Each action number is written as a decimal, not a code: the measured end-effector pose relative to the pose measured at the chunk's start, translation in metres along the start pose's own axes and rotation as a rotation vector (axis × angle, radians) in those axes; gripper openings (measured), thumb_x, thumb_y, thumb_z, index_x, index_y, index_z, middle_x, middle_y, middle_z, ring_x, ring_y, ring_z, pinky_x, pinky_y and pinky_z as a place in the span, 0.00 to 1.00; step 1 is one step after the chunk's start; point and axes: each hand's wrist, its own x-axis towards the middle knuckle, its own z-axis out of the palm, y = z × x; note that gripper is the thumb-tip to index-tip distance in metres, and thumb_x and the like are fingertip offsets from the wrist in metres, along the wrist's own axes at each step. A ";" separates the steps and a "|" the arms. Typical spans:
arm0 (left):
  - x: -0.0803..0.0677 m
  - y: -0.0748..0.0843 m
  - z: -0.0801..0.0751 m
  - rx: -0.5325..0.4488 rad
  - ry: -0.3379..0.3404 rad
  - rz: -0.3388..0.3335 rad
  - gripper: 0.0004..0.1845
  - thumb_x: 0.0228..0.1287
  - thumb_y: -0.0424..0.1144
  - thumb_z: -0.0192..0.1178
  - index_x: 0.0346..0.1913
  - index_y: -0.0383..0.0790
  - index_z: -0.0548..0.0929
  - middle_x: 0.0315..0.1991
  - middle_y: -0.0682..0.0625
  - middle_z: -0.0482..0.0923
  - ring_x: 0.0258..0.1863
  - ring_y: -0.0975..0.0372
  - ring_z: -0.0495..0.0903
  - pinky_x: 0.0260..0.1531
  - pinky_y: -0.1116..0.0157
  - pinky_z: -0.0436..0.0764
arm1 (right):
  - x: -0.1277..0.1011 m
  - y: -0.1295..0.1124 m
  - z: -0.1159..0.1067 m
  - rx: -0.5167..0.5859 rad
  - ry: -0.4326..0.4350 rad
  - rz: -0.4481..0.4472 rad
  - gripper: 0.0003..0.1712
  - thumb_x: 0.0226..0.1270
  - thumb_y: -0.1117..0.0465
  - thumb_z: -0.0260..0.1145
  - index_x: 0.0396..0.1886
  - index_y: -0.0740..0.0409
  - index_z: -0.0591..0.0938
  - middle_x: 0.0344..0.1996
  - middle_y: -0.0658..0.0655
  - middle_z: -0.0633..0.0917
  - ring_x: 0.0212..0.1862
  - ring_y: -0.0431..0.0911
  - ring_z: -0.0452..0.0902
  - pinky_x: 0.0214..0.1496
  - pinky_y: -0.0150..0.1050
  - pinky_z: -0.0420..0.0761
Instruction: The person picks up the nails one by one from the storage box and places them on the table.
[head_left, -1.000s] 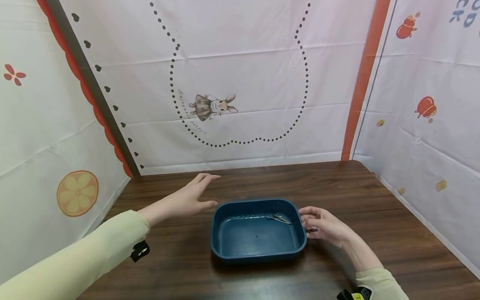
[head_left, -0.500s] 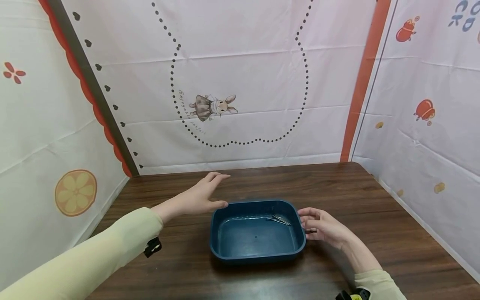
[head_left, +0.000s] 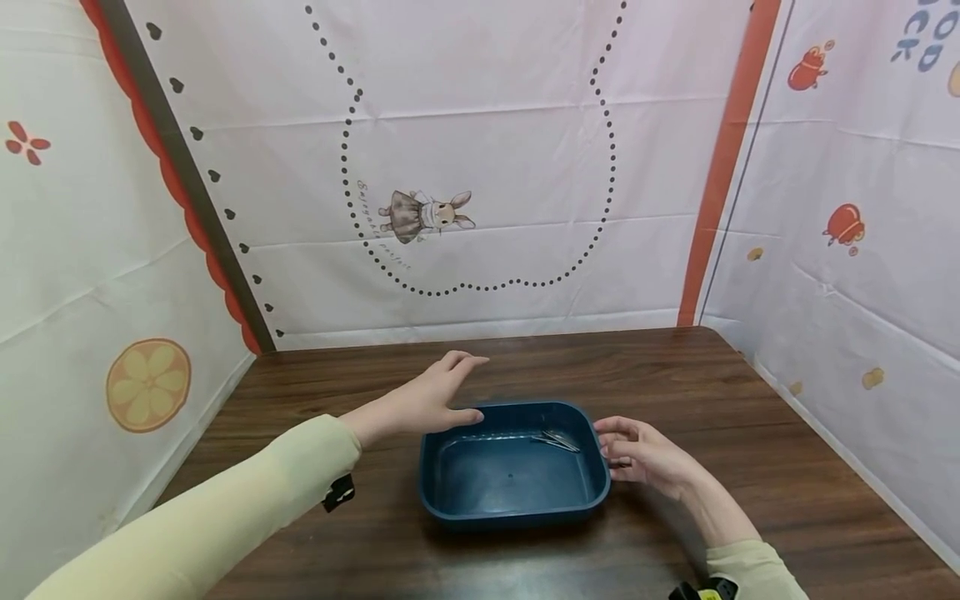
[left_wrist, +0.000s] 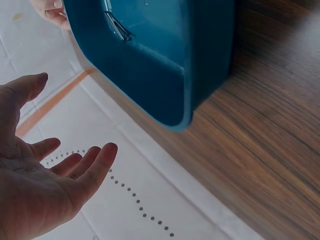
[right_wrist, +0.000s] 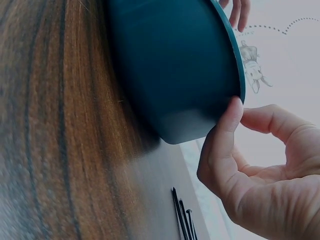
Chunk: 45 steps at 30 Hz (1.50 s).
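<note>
A dark blue plastic basin (head_left: 502, 492) rests on the table, with several thin metal nails (head_left: 557, 441) lying in its back right part. My left hand (head_left: 431, 402) hovers by the basin's back left corner, fingers spread and thumb apart; its thumb overlaps the rim in the head view. Seen from the left wrist, its palm (left_wrist: 40, 200) holds nothing and stands apart from the basin wall (left_wrist: 210, 55). At the right end, my right hand (head_left: 648, 458) has its fingers bent, and in the right wrist view the fingertips (right_wrist: 232, 107) pinch the rim.
Several dark nails (right_wrist: 182, 215) lie on the wooden table (head_left: 337, 533) beyond my right hand in the right wrist view. Printed white cloth (head_left: 480, 150) hangs behind the table and along both sides. Black straps show at both wrists.
My left hand has moved right, from left of the basin to over its back left corner. My right hand stays at the basin's right end.
</note>
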 end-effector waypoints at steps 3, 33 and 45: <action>0.007 0.003 0.005 0.010 -0.007 0.024 0.41 0.67 0.46 0.63 0.77 0.42 0.55 0.72 0.38 0.57 0.70 0.46 0.65 0.66 0.47 0.71 | 0.000 0.001 0.000 -0.003 0.000 -0.003 0.24 0.73 0.62 0.55 0.65 0.66 0.65 0.46 0.54 0.81 0.43 0.43 0.79 0.46 0.36 0.84; 0.052 0.030 0.031 0.118 -0.123 0.107 0.39 0.67 0.49 0.62 0.76 0.45 0.58 0.71 0.44 0.62 0.69 0.52 0.67 0.65 0.53 0.74 | -0.001 0.001 0.001 0.011 -0.023 -0.038 0.23 0.74 0.64 0.54 0.65 0.68 0.64 0.46 0.53 0.81 0.43 0.42 0.80 0.46 0.35 0.85; 0.072 0.034 0.041 0.115 -0.237 0.134 0.32 0.68 0.49 0.61 0.72 0.46 0.66 0.68 0.47 0.68 0.62 0.56 0.74 0.63 0.55 0.77 | 0.001 0.003 0.001 0.022 -0.017 -0.027 0.24 0.73 0.64 0.54 0.65 0.68 0.64 0.47 0.54 0.82 0.43 0.42 0.80 0.45 0.35 0.85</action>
